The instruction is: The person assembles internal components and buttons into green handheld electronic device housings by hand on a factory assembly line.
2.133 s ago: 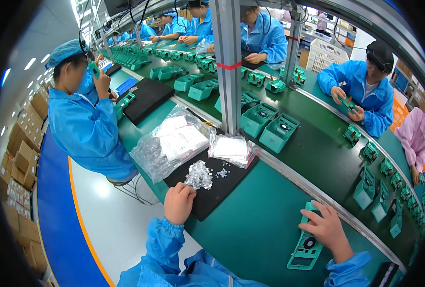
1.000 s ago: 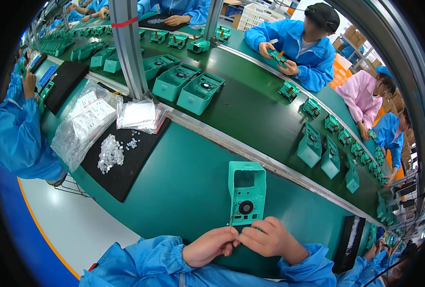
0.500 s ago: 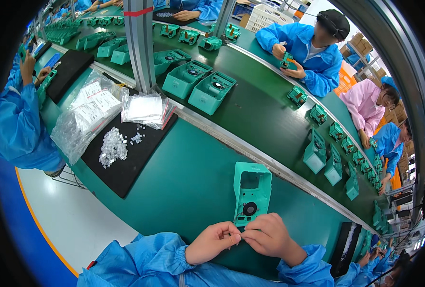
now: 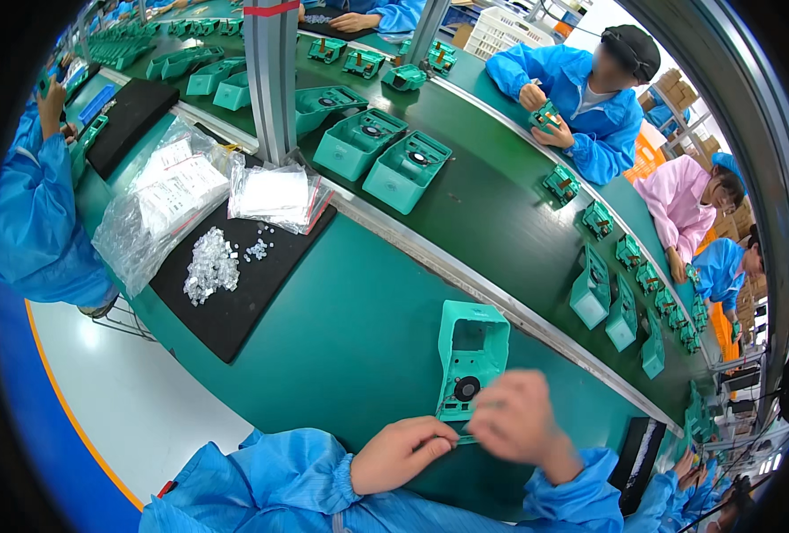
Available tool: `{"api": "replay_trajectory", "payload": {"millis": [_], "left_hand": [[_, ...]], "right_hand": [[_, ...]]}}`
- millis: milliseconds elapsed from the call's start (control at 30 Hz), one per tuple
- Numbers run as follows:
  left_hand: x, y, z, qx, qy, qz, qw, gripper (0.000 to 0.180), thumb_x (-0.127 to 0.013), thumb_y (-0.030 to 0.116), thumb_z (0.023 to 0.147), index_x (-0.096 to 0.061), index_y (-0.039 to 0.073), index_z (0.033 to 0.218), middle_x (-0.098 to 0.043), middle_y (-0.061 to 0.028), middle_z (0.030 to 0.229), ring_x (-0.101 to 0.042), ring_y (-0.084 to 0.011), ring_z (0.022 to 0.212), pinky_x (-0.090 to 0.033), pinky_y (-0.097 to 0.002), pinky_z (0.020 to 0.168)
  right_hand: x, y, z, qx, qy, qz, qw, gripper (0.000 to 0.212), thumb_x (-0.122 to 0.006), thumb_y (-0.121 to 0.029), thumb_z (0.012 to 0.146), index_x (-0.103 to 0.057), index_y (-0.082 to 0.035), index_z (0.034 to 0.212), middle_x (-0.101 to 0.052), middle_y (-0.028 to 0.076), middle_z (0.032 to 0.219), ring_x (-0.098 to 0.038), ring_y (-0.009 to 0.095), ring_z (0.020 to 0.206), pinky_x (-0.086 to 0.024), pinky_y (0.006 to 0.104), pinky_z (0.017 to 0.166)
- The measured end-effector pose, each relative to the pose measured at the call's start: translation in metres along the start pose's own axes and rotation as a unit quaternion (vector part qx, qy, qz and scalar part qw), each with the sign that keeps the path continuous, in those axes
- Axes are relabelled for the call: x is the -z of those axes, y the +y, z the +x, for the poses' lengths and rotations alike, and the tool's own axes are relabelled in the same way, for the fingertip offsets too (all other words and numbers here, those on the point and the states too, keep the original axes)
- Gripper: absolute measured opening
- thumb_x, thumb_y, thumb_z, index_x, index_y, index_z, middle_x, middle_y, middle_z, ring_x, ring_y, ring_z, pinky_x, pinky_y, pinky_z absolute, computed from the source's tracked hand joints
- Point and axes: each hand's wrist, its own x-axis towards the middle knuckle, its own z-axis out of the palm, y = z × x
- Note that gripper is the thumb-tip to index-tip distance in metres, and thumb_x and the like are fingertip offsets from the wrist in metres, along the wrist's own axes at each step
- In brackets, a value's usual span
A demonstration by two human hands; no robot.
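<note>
Seems at fine fingertip work by the near end of the green housing (image 4: 479, 362), set on the green table (image 4: 350, 355) between four and five o'clock of the view; holds the left hand (image 4: 405, 455) at the housing's seven o'clock with thumb and forefinger close together by a thin green strip (image 4: 467, 439), but cannot tell whether gripping it; holds the right hand (image 4: 519, 417) bent and blurred at five o'clock, so cannot tell whether grasping anything; calls, by judgement, for a steady left hand and a small, precise right-hand move; count, from the housing, one pile of clear pieces (image 4: 211, 266), too many to number, between nine and ten on one black mat (image 4: 226, 329); three belt housings (image 4: 403, 186) nearest at eleven, including one partly behind the metal post (image 4: 272, 89); three narrower-looking housings (image 4: 623, 324) at two to three; one long black tray (image 4: 636, 462) at four
</note>
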Motion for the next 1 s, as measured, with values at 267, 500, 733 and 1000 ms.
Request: {"api": "replay_trajectory", "payload": {"millis": [267, 500, 733, 1000], "left_hand": [[-0.022, -0.036, -0.009, -0.264, -0.035, 0.439, 0.858, 0.038, -0.06, 0.022, 0.082, -0.055, 0.002, 0.114, -0.048, -0.0103, 0.131, -0.052, -0.0232, 0.113, -0.038, -0.0375, 0.1], [-0.02, -0.032, -0.01, -0.257, -0.046, 0.427, 0.866, 0.033, -0.06, 0.022, 0.082, -0.059, 0.002, 0.108, -0.046, -0.0109, 0.134, -0.052, -0.0226, 0.114, -0.038, -0.0378, 0.101], [-0.02, -0.031, -0.007, -0.254, -0.06, 0.425, 0.867, 0.032, -0.06, 0.021, 0.082, -0.059, 0.002, 0.107, -0.046, -0.0112, 0.134, -0.052, -0.0227, 0.113, -0.037, -0.0386, 0.102], [-0.013, -0.035, -0.008, -0.24, -0.052, 0.391, 0.887, 0.031, -0.061, 0.02, 0.082, -0.058, 0.002, 0.107, -0.048, -0.0129, 0.13, -0.052, -0.0257, 0.112, -0.037, -0.0432, 0.101]], "right_hand": [[-0.007, 0.048, 0.028, -0.13, -0.174, -0.126, 0.968, 0.009, -0.068, -0.019, 0.072, -0.063, -0.012, 0.071, -0.039, 0.005, 0.132, -0.022, 0.038, 0.132, -0.023, 0.0712, 0.094], [-0.011, 0.049, 0.034, -0.148, -0.201, -0.104, 0.963, 0.008, -0.067, -0.018, 0.072, -0.064, -0.012, 0.068, -0.037, 0.005, 0.133, -0.023, 0.038, 0.131, -0.024, 0.0737, 0.092], [-0.012, 0.05, 0.037, -0.14, -0.194, -0.134, 0.961, 0.009, -0.067, -0.017, 0.071, -0.062, -0.011, 0.068, -0.038, 0.006, 0.131, -0.026, 0.038, 0.129, -0.027, 0.0731, 0.09], [-0.01, 0.054, 0.044, -0.057, -0.135, -0.126, 0.981, 0.023, -0.071, -0.015, 0.069, -0.056, -0.014, 0.086, -0.045, 0.004, 0.127, -0.04, 0.035, 0.12, -0.038, 0.0543, 0.094]]}}
